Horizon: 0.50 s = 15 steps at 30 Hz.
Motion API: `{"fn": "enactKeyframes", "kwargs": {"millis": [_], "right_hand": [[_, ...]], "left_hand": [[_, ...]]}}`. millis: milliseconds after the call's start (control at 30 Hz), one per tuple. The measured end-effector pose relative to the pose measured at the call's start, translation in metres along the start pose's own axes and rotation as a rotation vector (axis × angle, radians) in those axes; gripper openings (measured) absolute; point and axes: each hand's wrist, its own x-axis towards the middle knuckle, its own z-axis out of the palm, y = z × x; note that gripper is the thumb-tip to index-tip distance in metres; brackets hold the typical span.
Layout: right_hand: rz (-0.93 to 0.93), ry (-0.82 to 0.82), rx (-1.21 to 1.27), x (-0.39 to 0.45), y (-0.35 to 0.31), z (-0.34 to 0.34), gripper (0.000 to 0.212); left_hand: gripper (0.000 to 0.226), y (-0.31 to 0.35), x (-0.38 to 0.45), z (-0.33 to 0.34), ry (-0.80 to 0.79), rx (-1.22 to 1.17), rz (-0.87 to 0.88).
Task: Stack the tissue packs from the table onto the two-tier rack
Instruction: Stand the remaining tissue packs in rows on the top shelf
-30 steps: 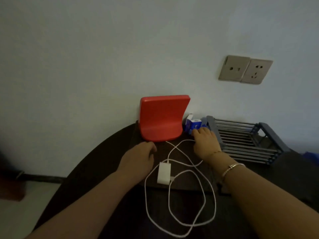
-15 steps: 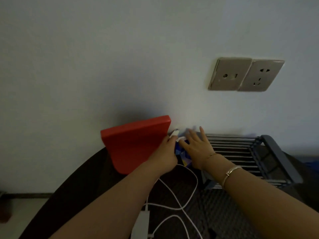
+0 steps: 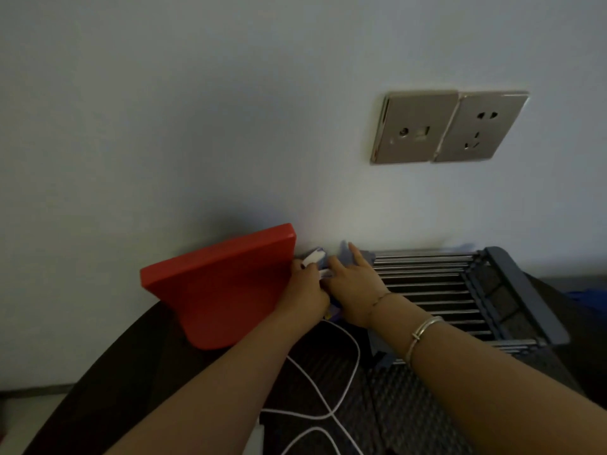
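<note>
Blue-and-white tissue packs (image 3: 314, 257) lie against the wall, between a red plastic piece and the rack (image 3: 437, 290). The rack has grey side frames and metal bars on top, and it stands at the right. My left hand (image 3: 303, 292) has its fingers curled round a white-ended pack. My right hand (image 3: 351, 280) lies over the packs at the rack's left end, with straight fingers pointing at the wall. Both hands hide most of the packs.
A red plastic piece (image 3: 223, 290) leans at the wall to the left of my hands. A white charger cable (image 3: 331, 382) loops over the dark table (image 3: 108, 382) near me. Two wall sockets (image 3: 450, 126) sit above the rack.
My head has moved in closer to the wall. My left hand left the table in front of the red piece and now grips a pack beside my right hand.
</note>
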Motion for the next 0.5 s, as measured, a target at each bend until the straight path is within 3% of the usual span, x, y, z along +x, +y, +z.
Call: {"fn": "enactKeyframes", "kwargs": {"millis": [233, 500], "right_hand": [[-0.087, 0.050, 0.004, -0.024, -0.008, -0.026, 0.053], [-0.110, 0.082, 0.091, -0.111, -0.016, -0.131, 0.038]], "left_hand": [[0.064, 0.000, -0.050, -0.025, 0.090, -0.037, 0.140], [0.027, 0.026, -0.133, -0.079, 0.312, 0.042, 0.194]]}}
